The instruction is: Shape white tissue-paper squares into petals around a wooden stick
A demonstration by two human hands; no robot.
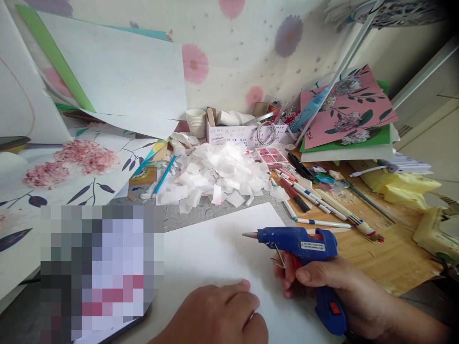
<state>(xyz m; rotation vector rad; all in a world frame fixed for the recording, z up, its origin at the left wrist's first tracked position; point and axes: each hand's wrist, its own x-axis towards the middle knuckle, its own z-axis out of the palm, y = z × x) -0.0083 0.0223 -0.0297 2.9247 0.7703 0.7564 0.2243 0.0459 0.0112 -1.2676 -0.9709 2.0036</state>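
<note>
My right hand (333, 289) grips a blue hot glue gun (301, 243) by its handle, its nozzle pointing left just above a blank white sheet (215, 253). My left hand (218, 313) rests on the near part of that sheet, fingers curled and holding nothing. Behind the sheet lies a heap of small white tissue paper squares (218, 174).
Pens, brushes and markers (315, 198) are scattered right of the heap on the wooden table (390, 258). Flower-painted sheets (71, 167) lie at left, a pink floral card (347, 112) at back right. A paper cup (196, 122) and yellow sponges (405, 184) stand nearby. A blurred rectangle (100, 272) sits at front left.
</note>
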